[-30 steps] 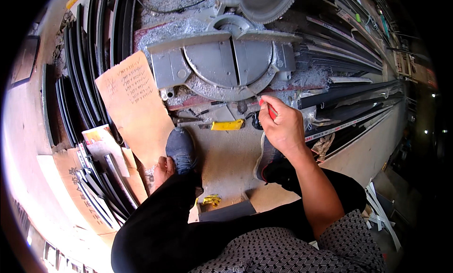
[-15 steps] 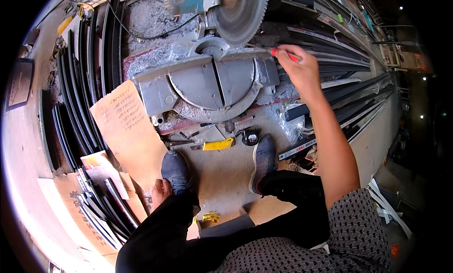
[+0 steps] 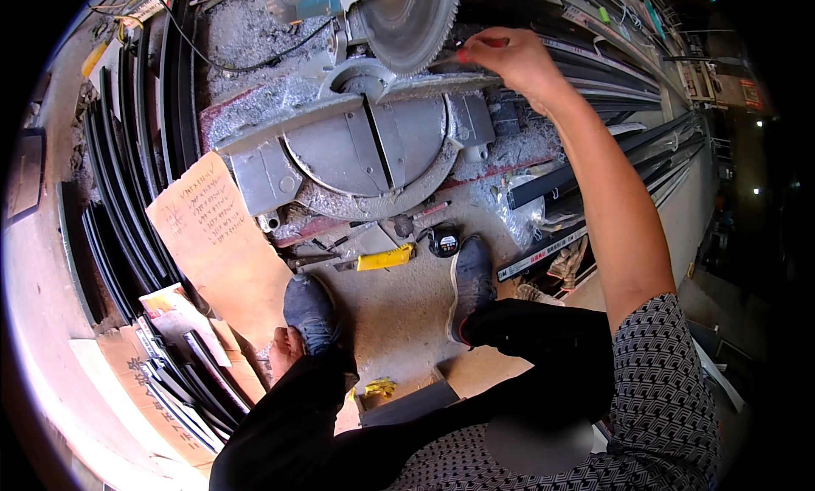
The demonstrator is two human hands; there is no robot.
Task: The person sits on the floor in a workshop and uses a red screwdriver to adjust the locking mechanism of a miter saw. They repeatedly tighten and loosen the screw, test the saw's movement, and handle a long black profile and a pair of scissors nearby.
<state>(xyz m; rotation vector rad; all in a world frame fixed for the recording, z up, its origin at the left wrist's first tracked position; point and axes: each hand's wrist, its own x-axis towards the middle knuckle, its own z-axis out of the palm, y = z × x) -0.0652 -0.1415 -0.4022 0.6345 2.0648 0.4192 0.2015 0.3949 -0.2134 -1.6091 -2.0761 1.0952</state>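
Observation:
My right hand (image 3: 509,60) is closed around a slim red-handled tool (image 3: 463,56). Its thin end points left, beside the toothed round blade (image 3: 416,24) and behind the fence of the grey mitre saw (image 3: 340,147). The tool's exact kind is not clear. Metal shavings lie thickly around the saw. Low on the left, my left hand (image 3: 286,353) rests with curled fingers beside my left shoe (image 3: 311,313), near the lower edge of a cardboard sheet (image 3: 225,245) with handwriting. My leg partly covers that hand; I cannot see what it holds, if anything.
Before the saw lie a yellow-handled tool (image 3: 386,258), a black tape measure (image 3: 444,240) and small tools. Long dark profiles (image 3: 127,185) line the left; more profiles (image 3: 586,181) are stacked on the right, near clear plastic wrap (image 3: 524,207). A black cable (image 3: 246,67) crosses behind.
My right hand has moved up and left with the red-handled tool, toward the saw blade. The view has shifted slightly. My left hand stays by the shoe.

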